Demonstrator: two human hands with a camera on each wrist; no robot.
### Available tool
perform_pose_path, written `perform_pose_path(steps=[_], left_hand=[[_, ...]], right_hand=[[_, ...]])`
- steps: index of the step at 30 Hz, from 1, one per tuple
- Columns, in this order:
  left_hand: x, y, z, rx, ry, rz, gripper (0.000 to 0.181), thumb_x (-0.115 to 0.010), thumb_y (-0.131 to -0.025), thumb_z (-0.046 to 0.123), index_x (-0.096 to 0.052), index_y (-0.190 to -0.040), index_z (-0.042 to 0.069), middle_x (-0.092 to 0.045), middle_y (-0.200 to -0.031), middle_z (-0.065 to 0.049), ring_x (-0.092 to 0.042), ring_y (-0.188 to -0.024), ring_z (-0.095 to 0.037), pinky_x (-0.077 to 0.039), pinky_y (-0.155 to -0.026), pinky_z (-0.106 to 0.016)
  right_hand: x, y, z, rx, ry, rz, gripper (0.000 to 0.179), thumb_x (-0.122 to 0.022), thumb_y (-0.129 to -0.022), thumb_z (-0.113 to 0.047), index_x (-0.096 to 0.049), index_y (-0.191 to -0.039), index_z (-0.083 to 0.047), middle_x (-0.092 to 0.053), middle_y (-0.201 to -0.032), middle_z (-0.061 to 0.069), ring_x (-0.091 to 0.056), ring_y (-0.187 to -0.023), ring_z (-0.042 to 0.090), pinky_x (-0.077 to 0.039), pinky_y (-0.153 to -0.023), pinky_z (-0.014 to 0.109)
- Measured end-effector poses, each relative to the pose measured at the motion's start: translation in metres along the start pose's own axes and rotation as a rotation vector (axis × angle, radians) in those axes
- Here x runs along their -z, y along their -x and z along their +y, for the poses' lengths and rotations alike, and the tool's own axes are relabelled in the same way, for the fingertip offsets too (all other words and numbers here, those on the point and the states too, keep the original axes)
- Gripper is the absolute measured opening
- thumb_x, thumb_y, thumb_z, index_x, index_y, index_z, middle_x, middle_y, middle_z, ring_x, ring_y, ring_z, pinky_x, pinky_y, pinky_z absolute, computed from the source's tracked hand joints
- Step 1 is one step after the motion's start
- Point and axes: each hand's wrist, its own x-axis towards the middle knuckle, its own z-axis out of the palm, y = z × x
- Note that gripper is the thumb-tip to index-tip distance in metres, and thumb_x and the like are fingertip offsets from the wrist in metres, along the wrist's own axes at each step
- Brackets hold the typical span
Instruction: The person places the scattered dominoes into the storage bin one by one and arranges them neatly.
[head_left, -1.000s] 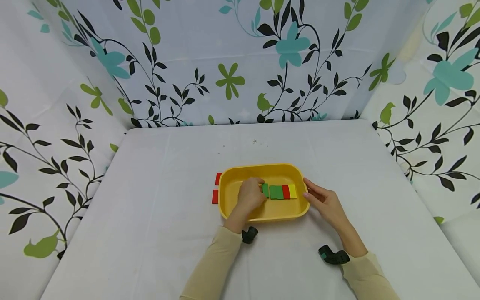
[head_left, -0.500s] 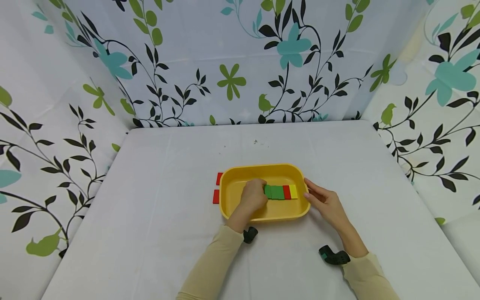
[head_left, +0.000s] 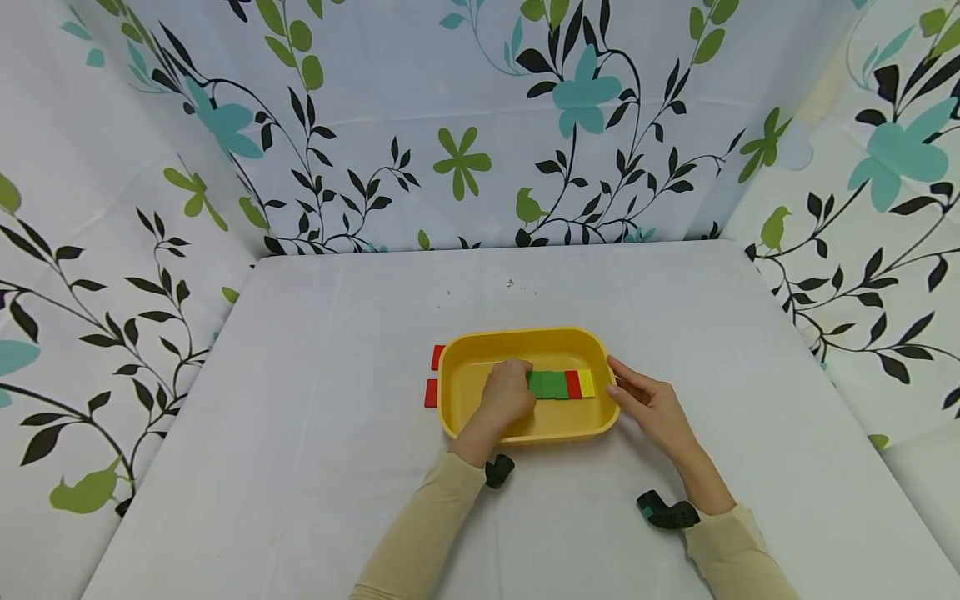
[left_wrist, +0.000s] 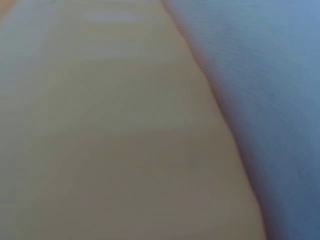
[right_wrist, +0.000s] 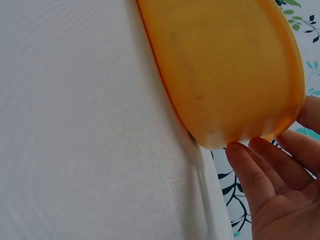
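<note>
Green tiles (head_left: 553, 385) lie edge to edge with a red tile (head_left: 573, 384) and a yellow tile (head_left: 587, 383), in a row running from the middle of my yellow tray (head_left: 468, 358) toward 3 o'clock, the yellow one outermost. My left hand (head_left: 507, 392) enters from 7 o'clock and is narrow, pinching the green end of the row with forefinger and thumb. At 3 o'clock my right hand (head_left: 647, 402) holds the tray's end, thumb tip over the rim and the other fingertips against the outer wall. Just beside the tray at 9 o'clock are two more red pieces: a lower red tile (head_left: 431, 393) and, toward 10 o'clock, an upper red tile (head_left: 438, 357). Each wrist carries a black device. Beneath everything spreads a white tablecloth (head_left: 345, 400), and leaf-patterned fabric (head_left: 480, 100) rises beyond it at 12 o'clock. Only my blurred beige sleeve (left_wrist: 115, 125) and pale cloth fill the left wrist view.
</note>
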Motion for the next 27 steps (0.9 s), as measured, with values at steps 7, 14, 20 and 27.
perform_pose_path(steps=[7, 14, 20, 27], left_hand=[[0.002, 0.003, 0.003, 0.036, -0.028, 0.004, 0.052, -0.072, -0.081, 0.005, -0.06, -0.131, 0.004, -0.065, -0.123, -0.011, -0.059, -0.102, -0.025, -0.05, -0.091, -0.037], [0.005, 0.006, -0.001, -0.052, 0.141, 0.157, 0.064, -0.076, -0.084, 0.018, -0.051, -0.142, 0.012, -0.061, -0.119, -0.01, -0.061, -0.098, -0.025, -0.052, -0.084, -0.035], [0.031, 0.018, -0.009, -0.261, 0.327, 0.288, 0.061, -0.076, -0.084, 0.017, -0.052, -0.14, 0.011, -0.059, -0.112, -0.014, -0.056, -0.081, -0.017, -0.048, -0.068, -0.023], [0.087, 0.022, -0.045, -0.282, 0.339, 0.57, 0.052, -0.076, -0.082, 0.009, -0.059, -0.131, 0.004, -0.06, -0.101, -0.018, -0.061, -0.079, -0.028, -0.055, -0.074, -0.038]], right_hand=[[0.0, 0.0, 0.002, 0.012, -0.012, -0.004, 0.047, -0.059, -0.097, -0.012, -0.048, -0.141, 0.001, -0.046, -0.146, 0.022, -0.052, -0.112, -0.015, -0.046, -0.087, 0.008], [-0.001, 0.0, 0.003, 0.002, -0.002, -0.003, 0.047, -0.059, -0.098, -0.013, -0.048, -0.142, -0.001, -0.047, -0.146, 0.021, -0.051, -0.112, -0.015, -0.047, -0.087, 0.008], [-0.001, 0.001, 0.003, -0.006, -0.011, -0.007, 0.047, -0.059, -0.098, -0.014, -0.048, -0.142, -0.001, -0.047, -0.146, 0.02, -0.052, -0.112, -0.014, -0.047, -0.087, 0.009], [0.0, 0.0, 0.001, -0.028, -0.006, -0.004, 0.047, -0.059, -0.098, -0.016, -0.049, -0.142, -0.002, -0.047, -0.146, 0.019, -0.052, -0.111, -0.014, -0.048, -0.086, 0.01]])
